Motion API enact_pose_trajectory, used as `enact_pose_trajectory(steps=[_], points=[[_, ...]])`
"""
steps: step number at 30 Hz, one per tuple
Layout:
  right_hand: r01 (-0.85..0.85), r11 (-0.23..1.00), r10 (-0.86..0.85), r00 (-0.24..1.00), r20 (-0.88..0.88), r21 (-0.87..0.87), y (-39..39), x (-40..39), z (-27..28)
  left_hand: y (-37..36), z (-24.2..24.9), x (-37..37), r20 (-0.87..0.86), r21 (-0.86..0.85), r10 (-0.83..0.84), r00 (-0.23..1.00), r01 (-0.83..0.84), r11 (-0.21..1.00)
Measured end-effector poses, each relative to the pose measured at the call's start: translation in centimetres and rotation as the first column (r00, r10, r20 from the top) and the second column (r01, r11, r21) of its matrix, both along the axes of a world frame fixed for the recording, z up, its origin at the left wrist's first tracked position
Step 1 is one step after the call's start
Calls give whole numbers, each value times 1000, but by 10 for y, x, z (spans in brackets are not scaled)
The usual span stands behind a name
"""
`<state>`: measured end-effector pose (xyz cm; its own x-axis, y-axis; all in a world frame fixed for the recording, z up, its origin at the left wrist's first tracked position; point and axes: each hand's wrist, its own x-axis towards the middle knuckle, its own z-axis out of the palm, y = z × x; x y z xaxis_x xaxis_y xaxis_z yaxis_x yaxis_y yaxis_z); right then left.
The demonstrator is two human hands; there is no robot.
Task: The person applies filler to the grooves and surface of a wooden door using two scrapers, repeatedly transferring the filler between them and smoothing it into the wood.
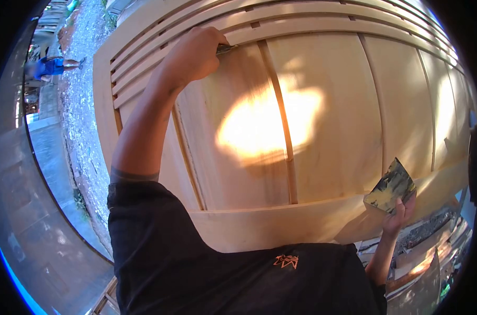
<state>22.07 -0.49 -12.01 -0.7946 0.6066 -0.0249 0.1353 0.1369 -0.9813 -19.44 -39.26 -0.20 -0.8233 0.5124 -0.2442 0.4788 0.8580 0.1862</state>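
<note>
A large pale wooden panel [333,110] spreads out in front of me, with slats along its far side and dark grooves between its boards. My left hand [199,52] is closed around a small dark flat scraper [226,49], which meets the wood where a board joins the slats. Most of the scraper is hidden by my fingers. Over the near right edge of the panel, my right hand [400,212] grips a square flat plate [391,186] smeared with yellowish and dark paste, its thumb lying on the plate's face.
Bright sunlight falls on the middle of the panel. A person in blue [52,66] is at the far left beside a gravel strip [83,110]. Wooden pieces [422,257] lie at the lower right. A dark brown surface [44,220] runs along the left.
</note>
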Motion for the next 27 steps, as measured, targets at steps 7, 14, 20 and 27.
enact_pose_trajectory(steps=[7, 14, 20, 27], points=[[4, 998, -6, 1000, -31, -63, -3, -13, 11, -2, -30, 35, -334, -15, -19, 942, 15, 1000], [-63, 944, 30, 994, -103, -325, -7, -29, 21, 5, -7, 23, -8, -174, 69, 998, -69, 982], [-185, 926, 147, 979, -138, -328, -11, -37, 31, -15, -21, 143, -55, 111, 143, 988, -136, 984], [-188, 903, 148, 980, -131, -385, -9, -36, 27, -3, -18, 284, -36, 270, 240, 970, -221, 937]])
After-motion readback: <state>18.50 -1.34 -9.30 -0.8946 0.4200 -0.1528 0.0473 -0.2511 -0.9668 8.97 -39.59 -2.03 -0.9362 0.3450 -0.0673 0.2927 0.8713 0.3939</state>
